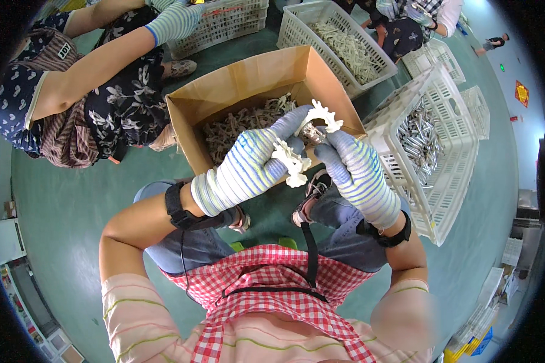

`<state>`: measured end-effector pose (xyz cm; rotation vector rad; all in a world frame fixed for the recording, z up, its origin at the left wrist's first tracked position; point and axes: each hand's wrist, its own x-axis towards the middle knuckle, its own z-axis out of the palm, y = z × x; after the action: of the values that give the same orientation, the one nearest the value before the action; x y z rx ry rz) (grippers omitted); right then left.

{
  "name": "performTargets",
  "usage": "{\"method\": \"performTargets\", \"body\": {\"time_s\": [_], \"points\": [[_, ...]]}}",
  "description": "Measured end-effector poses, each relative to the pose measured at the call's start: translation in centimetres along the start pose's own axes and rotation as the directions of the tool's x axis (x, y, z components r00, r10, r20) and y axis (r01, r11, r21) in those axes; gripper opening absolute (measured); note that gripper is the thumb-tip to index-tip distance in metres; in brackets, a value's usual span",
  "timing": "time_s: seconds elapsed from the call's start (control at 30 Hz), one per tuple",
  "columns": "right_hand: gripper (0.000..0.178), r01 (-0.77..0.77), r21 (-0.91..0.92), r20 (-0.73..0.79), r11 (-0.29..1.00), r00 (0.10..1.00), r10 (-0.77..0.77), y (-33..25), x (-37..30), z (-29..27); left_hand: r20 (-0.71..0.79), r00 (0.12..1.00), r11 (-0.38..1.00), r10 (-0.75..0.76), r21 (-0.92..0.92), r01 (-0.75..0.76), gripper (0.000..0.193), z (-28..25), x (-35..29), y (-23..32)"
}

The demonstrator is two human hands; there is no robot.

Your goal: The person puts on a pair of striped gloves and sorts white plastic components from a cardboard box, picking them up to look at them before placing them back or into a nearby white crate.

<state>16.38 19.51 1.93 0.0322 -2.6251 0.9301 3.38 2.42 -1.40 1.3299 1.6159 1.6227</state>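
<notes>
Both my hands wear white-and-blue striped gloves with grey fingertips and meet above an open cardboard box (243,86). My left hand (245,158) is closed around a white curved, jagged-edged plastic piece (292,163). A second white plastic piece (324,115), arched with knobbly edges, stands up between the fingertips of both hands. Just below its arch a shiny metal part (312,134) shows, partly covered by fingers. My right hand (358,174) pinches at that metal part and the arched piece. Whether the two white pieces are joined cannot be seen.
Many pale plastic pieces (248,126) lie in the box. At the right, a tilted white crate (451,209) holds silvery metal parts (419,142). Another crate (297,37) behind holds pale plastic strips. A co-worker's gloved hand (175,25) is at the upper left; another person sits upper right.
</notes>
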Motion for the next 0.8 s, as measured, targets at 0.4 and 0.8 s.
{"method": "performTargets", "body": {"time_s": [0.4,0.8], "points": [[0.031,-0.115,0.432,0.115,0.895,0.991,0.072,2.9,-0.8,1.2,0.003,0.999,0.878,-0.035,-0.478,0.032,0.065,1.0,-0.6,-0.1],[0.025,-0.258,0.603,0.176,0.755,0.966,0.189,2.2,-0.2,0.4,0.2,0.968,0.514,-0.151,-0.821,0.25,0.049,-0.6,-0.2,0.9]]}}
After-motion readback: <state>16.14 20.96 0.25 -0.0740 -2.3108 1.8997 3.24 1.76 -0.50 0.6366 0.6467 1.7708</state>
